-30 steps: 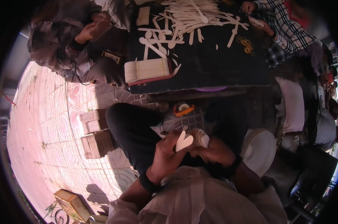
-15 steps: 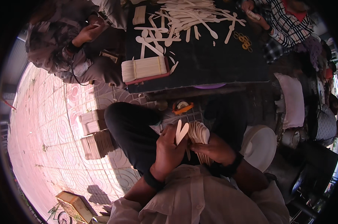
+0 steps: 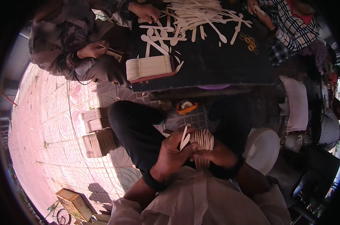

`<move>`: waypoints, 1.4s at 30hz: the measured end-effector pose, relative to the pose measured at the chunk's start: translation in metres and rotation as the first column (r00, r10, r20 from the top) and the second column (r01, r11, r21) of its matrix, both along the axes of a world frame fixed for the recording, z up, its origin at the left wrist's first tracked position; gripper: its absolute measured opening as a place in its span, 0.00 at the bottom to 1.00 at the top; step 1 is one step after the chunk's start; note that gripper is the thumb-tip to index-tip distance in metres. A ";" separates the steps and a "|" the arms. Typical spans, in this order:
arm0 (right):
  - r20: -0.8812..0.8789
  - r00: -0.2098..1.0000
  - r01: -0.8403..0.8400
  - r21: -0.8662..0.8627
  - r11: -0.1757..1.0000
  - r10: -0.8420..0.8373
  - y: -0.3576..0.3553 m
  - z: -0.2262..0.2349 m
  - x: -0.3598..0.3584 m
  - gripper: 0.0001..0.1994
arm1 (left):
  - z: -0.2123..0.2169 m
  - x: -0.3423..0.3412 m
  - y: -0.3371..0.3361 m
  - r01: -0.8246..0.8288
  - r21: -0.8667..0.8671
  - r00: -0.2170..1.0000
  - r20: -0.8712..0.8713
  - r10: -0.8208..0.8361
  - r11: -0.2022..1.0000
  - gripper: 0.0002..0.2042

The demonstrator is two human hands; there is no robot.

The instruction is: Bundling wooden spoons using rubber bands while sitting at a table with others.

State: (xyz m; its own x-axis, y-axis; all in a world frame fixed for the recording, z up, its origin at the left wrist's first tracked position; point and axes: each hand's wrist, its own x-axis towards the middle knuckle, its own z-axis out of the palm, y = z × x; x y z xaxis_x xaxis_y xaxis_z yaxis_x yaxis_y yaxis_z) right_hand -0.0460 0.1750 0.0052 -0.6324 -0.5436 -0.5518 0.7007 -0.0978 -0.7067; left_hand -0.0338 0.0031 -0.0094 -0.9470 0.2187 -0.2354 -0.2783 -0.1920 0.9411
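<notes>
Over my lap, my left hand (image 3: 169, 155) is closed on a couple of pale wooden spoons (image 3: 185, 139) that stick up past its thumb. My right hand (image 3: 223, 154) wraps round a thick stack of wooden spoons (image 3: 203, 139), its ends fanned in a row toward me. The fingers of my left hand touch the near left side of this stack. The lower part of the stack is partly hidden by my right hand.
A black table (image 3: 222, 71) ahead bears a heap of loose wooden spoons (image 3: 196, 15), a banded bundle (image 3: 149, 67) and yellow rubber bands (image 3: 249, 43). Co-workers sit left and right. A white bucket (image 3: 265, 150) stands by my right knee; stacked bundles (image 3: 98, 144) lie left.
The stack in my right hand has turned so its edges show, and my left fingers have come against it. The left co-worker's one hand has reached onto the table. The view has shifted slightly.
</notes>
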 end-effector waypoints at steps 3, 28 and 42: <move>0.114 0.993 0.007 -0.071 0.997 0.001 0.000 0.001 -0.004 0.18 | 0.004 -0.005 0.000 -0.004 0.002 1.000 0.010 0.004 1.000 0.20; -0.531 0.747 0.063 0.655 0.753 0.400 0.042 0.008 -0.001 0.12 | 0.013 -0.002 -0.027 0.346 0.467 0.707 0.440 -0.554 0.813 0.20; 0.063 0.996 0.053 0.124 0.991 -0.061 0.027 -0.004 -0.007 0.09 | 0.000 0.002 -0.011 0.175 0.063 0.956 -0.249 -0.154 0.983 0.19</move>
State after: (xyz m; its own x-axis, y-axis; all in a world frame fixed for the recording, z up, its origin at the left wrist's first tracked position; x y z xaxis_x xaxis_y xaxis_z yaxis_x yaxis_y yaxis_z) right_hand -0.0529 0.2022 0.0014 -0.6201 -0.4340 -0.6536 0.7422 -0.0545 -0.6679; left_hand -0.0319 -0.0081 -0.0097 -0.9226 0.3851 0.0218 -0.0789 -0.2438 0.9666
